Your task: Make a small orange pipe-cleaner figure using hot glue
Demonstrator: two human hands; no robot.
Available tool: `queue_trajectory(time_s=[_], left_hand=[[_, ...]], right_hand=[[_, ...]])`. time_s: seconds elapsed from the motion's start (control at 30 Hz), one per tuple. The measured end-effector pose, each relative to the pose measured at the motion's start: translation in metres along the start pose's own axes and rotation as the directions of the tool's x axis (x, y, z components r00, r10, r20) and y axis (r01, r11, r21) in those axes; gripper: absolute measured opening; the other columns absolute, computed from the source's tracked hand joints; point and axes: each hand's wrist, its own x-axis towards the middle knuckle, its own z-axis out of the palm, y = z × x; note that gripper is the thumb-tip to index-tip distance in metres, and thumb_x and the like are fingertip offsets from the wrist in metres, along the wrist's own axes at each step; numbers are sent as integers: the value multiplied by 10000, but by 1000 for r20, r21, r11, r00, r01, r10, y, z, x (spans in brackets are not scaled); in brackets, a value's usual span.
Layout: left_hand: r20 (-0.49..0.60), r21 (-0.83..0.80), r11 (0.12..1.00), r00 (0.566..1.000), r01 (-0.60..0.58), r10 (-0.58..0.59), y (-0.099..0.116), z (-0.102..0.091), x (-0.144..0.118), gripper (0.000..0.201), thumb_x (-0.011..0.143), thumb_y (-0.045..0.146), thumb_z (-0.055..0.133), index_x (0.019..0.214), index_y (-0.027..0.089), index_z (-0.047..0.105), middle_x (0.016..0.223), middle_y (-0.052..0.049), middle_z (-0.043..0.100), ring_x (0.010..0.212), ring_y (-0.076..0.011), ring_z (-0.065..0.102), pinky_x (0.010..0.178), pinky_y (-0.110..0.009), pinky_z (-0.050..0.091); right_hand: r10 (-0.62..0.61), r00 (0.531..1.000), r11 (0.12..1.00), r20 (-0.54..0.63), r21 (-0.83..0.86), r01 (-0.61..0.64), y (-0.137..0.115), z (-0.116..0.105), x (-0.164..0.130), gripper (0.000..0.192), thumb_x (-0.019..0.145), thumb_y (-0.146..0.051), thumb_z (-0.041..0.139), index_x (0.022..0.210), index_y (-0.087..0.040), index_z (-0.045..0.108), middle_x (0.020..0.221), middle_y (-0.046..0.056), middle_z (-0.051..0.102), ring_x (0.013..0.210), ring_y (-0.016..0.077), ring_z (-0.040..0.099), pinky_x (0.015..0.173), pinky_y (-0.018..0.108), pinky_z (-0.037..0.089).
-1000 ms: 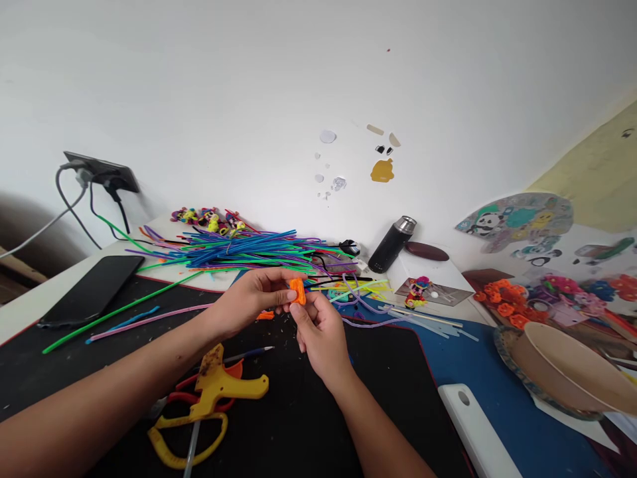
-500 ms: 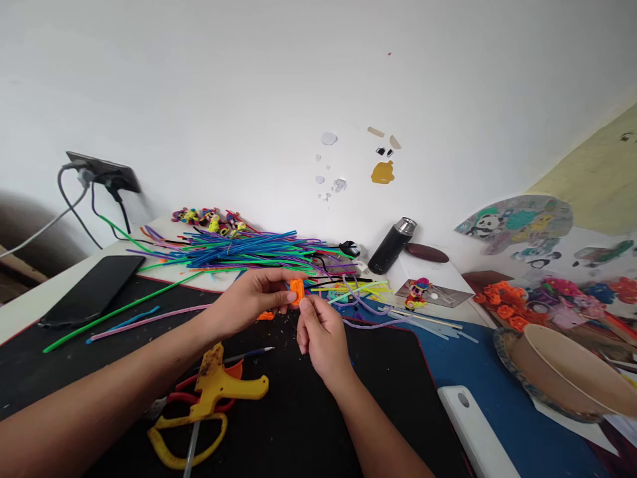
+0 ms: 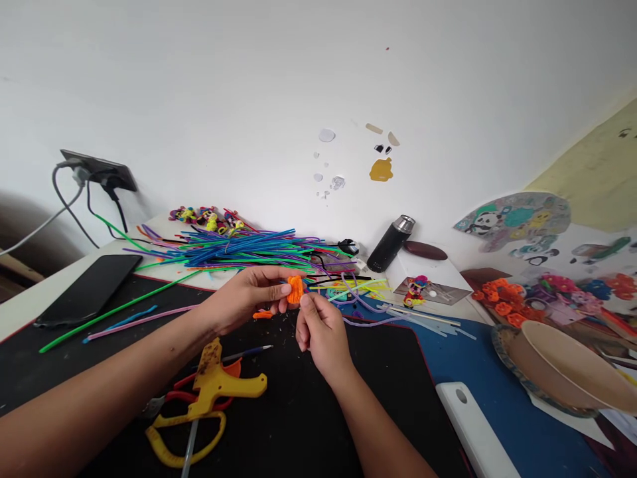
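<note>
My left hand [image 3: 249,295] and my right hand [image 3: 318,328] meet above the black mat [image 3: 308,418], both pinching a small orange pipe-cleaner piece [image 3: 294,289] between their fingertips. The left thumb and fingers grip its left side. The right fingertips hold its lower right edge. A short orange scrap [image 3: 262,315] lies on the mat just below the left hand. Behind the hands spreads a pile of coloured pipe cleaners [image 3: 239,249].
A yellow glue gun [image 3: 219,378] and scissors [image 3: 184,431] lie on the mat near my left forearm. A black phone [image 3: 89,289] rests at far left, a dark flask [image 3: 391,244] at the back, a bowl [image 3: 567,368] and orange flowers [image 3: 502,302] at right.
Both hands stayed together on the orange piece; the piece has been turned slightly and looks rounder now. The view shifted a little.
</note>
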Motion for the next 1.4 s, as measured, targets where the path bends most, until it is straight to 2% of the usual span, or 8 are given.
queue_trajectory(time_s=[0.4,0.53,0.7,0.8,0.9,1.0,1.23,1.4], left_hand=[[-99,-27,997,992,-79,76,2,-1,1,430,690,373,1000,1038,170,851,768,-41,762,601,-125,624,571,-241,488],[-253,-58,982,954,-182,162,10,-7,4,409,685,361,993,1016,171,848,802,-45,765,607,-126,642,568,-236,491],[-320,-81,965,923,-250,212,25,-18,6,343,700,319,962,977,162,836,778,-45,750,600,-124,628,541,-233,473],[-428,-83,918,845,-389,319,52,-36,0,316,707,260,933,989,155,838,721,-32,723,615,-124,607,561,-236,487],[-598,-13,782,631,-624,494,86,-63,-14,195,750,182,864,940,182,819,793,-32,745,655,-112,571,580,-230,475],[-665,59,697,493,-714,561,106,-81,-27,134,813,163,802,934,220,787,883,-23,747,668,-109,523,577,-261,426],[-652,120,722,494,-682,575,114,-76,-35,179,872,194,773,1035,183,700,948,-11,686,701,-88,487,668,-302,382],[-727,293,701,325,-650,605,130,-105,-46,222,874,328,724,1001,202,591,899,18,590,725,-95,466,650,-252,392]], right_hand=[[19,1000,1000,-15,-6,-19,-3,0,1,548,948,-738,644,828,-203,644,497,-81,467,382,91,433,408,221,313],[-9,1000,989,-18,-147,6,1,-1,0,493,1000,-663,608,911,-188,711,507,-77,461,409,102,442,437,230,337],[-44,999,925,21,-377,49,9,-1,-3,372,1018,-546,604,938,-205,728,527,-65,479,441,125,464,464,253,336],[-77,997,888,25,-453,80,8,-1,-3,312,998,-502,623,911,-213,703,573,-54,508,466,127,469,480,260,347],[-101,994,873,45,-475,110,6,2,-4,284,974,-479,653,862,-218,660,593,-54,505,490,121,450,484,256,328],[-61,996,901,60,-426,81,8,6,-6,302,964,-493,682,844,-222,626,579,-70,483,469,110,433,470,248,312],[91,996,995,-23,-40,-92,11,4,-1,444,897,-625,766,846,-220,591,513,-125,384,371,79,390,401,216,246],[142,980,976,-141,187,-115,5,-5,7,486,826,-594,854,797,-225,539,519,-127,370,384,66,348,383,200,191]])
